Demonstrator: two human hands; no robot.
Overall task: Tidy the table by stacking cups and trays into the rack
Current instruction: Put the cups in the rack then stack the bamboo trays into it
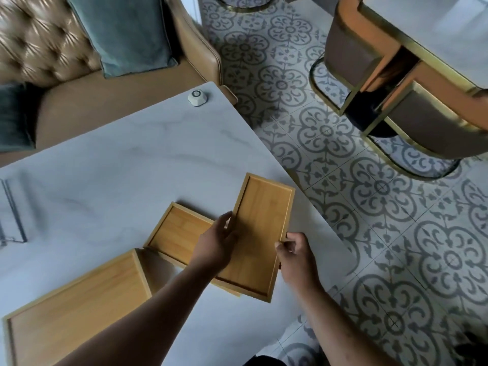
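We grip an empty wooden tray (pixel 264 228) by its long sides, left hand (pixel 217 247) and right hand (pixel 295 253) closed on it, over another empty tray (pixel 177 233) on the table (pixel 118 159); a larger tray (pixel 76 307) lies near left.

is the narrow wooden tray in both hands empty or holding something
Empty. The narrow rectangular bamboo tray, held by the left hand and right hand, shows only bare wood inside.

Three trays (pixel 264 207) look like matt, smooth bamboo-toned wood. The table (pixel 118 167) is smooth, marble-veined, faintly glossy. Upper left, the sofa (pixel 39 40) shows shiny tufted leather.
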